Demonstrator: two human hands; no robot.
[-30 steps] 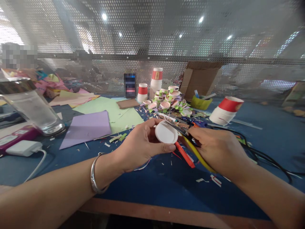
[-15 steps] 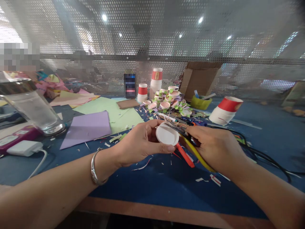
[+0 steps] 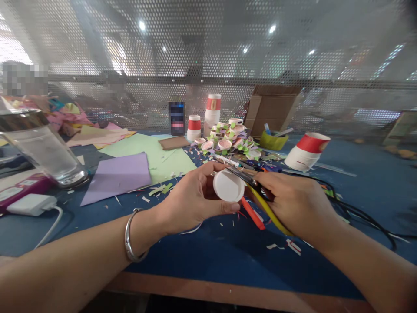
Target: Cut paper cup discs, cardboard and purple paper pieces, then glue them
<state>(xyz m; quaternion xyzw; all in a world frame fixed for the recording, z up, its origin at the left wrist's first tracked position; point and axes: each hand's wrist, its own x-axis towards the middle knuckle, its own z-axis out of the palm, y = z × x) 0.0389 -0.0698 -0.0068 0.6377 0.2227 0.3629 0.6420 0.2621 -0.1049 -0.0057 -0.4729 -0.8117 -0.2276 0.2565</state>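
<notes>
Head view: left grip point(image 3: 192, 194) pinched a shallow white cup base point(image 3: 228, 185); right grip point(image 3: 295, 195) wrapped around yellow-handled scissors point(image 3: 265, 208).
Blades point(image 3: 241, 174) lay at its upper rim, their gap hard to judge. Below was the blue surface point(image 3: 208, 258) with paper scraps point(image 3: 294, 247); small cups point(image 3: 224, 144) were heaped behind.

Right across the back, a grey perforated panel point(image 3: 195, 56), a horizontal rail point(image 3: 153, 79) running along it, small white lights point(image 3: 142, 26) gleaming up high, hazy glare point(image 3: 13, 41) flooding the upper left, down front a blue tabletop point(image 3: 208, 256), reddish-brown edge point(image 3: 182, 288), darkness beneath
</notes>
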